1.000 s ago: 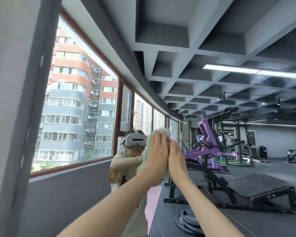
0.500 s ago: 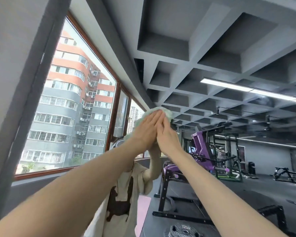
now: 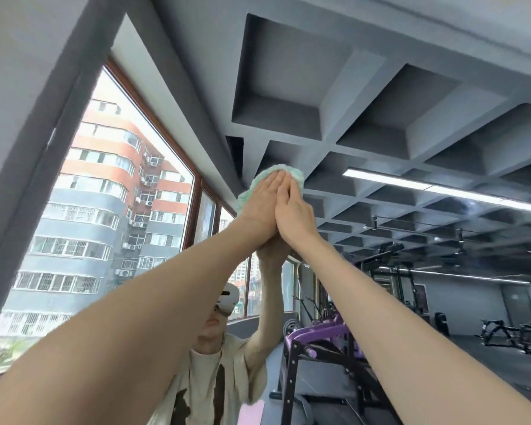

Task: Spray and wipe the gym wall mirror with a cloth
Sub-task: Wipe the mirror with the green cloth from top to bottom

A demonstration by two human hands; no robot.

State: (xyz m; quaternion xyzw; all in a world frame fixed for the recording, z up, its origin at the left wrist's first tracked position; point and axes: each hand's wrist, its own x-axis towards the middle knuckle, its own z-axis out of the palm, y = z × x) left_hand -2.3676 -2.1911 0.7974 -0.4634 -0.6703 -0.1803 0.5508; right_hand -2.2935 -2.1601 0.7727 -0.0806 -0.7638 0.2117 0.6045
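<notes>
Reaching: I watch two bare arms stretched up, the left hand (image 3: 262,204) and right hand (image 3: 292,210) side by side high on the mirror (image 3: 365,228).
Mirror: it fills most of my feed; I cannot tell where its upper edge runs.
Cloth (image 3: 297,178): pale green and fluffy, flat against the glass under both palms — its edge shows above the fingertips and beside the left hand's outer side.
Left grip: wide, fingers straight and together, palm pressing the cloth; nothing pinched.
Right grip: wide as well — fingers straight, pressing the cloth, its inner edge touching the left hand.
Reflection: a person in a cream shirt (image 3: 203,378) with brown print and a white headset (image 3: 229,299), arms raised to the same spot.
Left of view: windows (image 3: 105,225), an orange-and-grey apartment block outside.
Above: grey coffered ceiling (image 3: 288,87), one lit strip light (image 3: 426,187).
Lower right: purple gym machine (image 3: 319,332) on a dark floor (image 3: 472,363).
</notes>
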